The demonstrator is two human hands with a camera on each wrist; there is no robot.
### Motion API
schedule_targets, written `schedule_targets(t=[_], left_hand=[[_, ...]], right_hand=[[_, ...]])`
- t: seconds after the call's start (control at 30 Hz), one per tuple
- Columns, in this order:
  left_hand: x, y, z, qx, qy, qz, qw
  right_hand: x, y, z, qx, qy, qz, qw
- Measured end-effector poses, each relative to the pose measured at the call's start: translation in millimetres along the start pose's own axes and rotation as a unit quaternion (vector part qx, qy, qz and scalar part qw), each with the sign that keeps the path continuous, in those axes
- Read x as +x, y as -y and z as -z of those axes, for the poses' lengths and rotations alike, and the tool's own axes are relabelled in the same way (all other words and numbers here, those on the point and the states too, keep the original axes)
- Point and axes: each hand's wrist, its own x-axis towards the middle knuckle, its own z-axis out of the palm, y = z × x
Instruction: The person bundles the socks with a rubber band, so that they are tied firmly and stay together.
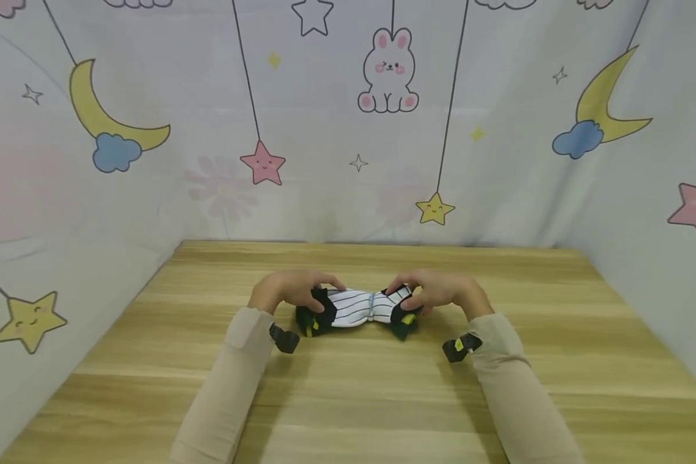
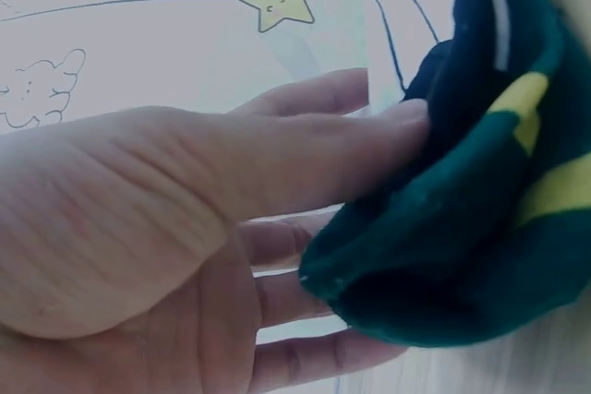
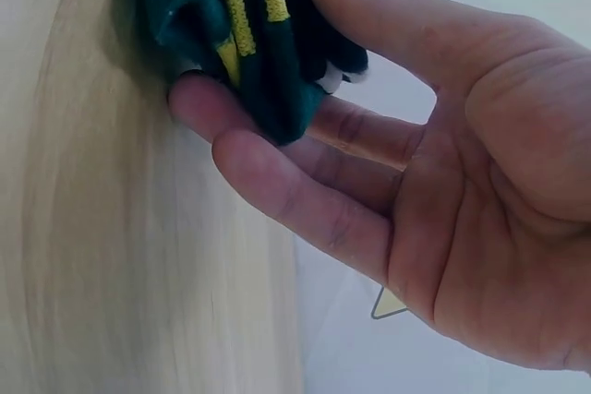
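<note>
A bundle of socks (image 1: 350, 309) lies across the table, white with thin dark stripes along its middle. A light blue tie (image 1: 371, 307) cinches it right of centre. Its ends show black and dark green knit with yellow bands. My left hand (image 1: 290, 288) holds the left end; in the left wrist view, the thumb presses the black part beside the green fold (image 2: 443, 237), with fingers behind it. At the opposite end, my right hand (image 1: 439, 289) grips the bundle between thumb and fingers. The green and yellow knit (image 3: 263, 53) hangs over those fingers in the right wrist view.
The wood-grain table (image 1: 377, 393) extends around the bundle. White curtains (image 1: 336, 212) printed with stars, moons and a rabbit stand behind it and at both sides. Black wrist cameras, left (image 1: 285, 339) and right (image 1: 459, 348), hang beneath the beige sleeves.
</note>
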Motion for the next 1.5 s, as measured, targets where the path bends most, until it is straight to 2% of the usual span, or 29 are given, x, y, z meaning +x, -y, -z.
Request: schedule_targets(t=[0.47, 0.77, 1.0, 1.5], left_hand=[[9.7, -3.9, -5.7, 0.015, 0.004, 0.02, 0.9997], [12.1, -5.0, 1.4, 0.02, 0.01, 0.018, 0.9996], [12.0, -4.2, -5.4, 0.034, 0.017, 0.014, 0.9992], [14.2, -2.1, -8.1, 0.026, 0.002, 0.017, 0.9995]], right_hand=[[-5.6, -0.6, 2.2, 0.005, 0.004, -0.012, 0.9999], [-8.2, 9.1, 12.5, 0.0, 0.016, -0.025, 0.9996], [-9.1, 6.3, 5.7, 0.001, 0.028, -0.023, 0.9993], [-7.4, 4.3, 5.4, -0.032, 0.025, -0.029, 0.9988]])
